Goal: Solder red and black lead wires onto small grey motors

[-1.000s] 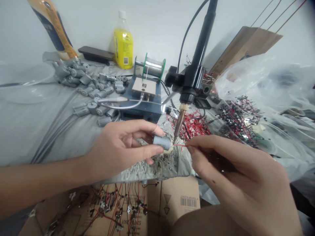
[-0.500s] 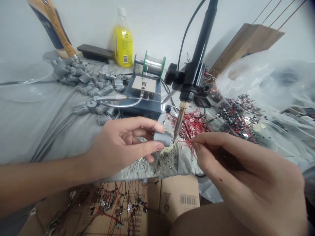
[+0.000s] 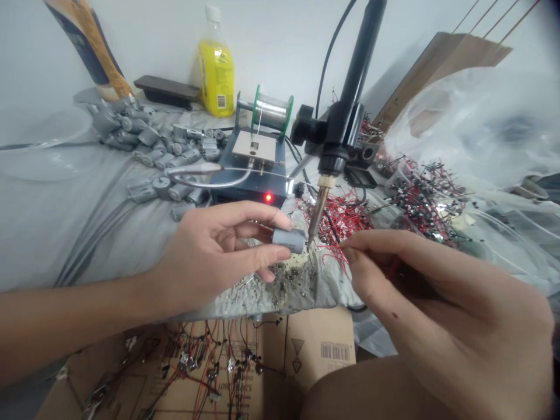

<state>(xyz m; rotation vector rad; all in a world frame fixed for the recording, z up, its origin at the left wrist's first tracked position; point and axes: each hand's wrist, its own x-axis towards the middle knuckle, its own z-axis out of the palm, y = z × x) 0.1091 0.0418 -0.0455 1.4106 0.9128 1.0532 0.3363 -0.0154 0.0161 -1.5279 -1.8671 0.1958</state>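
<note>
Under iron tip (image 3: 310, 244) | left grip pinches motor (image 3: 289, 240) | right pinches wire (image 3: 333, 252) | station lamp (image 3: 268, 198) newly red

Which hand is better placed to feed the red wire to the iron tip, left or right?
Right. The right hand already pinches the red wire just beside the soldering iron tip. The left hand is occupied gripping the small grey motor against that tip.

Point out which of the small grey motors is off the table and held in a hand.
The small grey motor pinched in the left hand, its end at the soldering iron tip. The other motors lie on the grey cloth behind.
</note>
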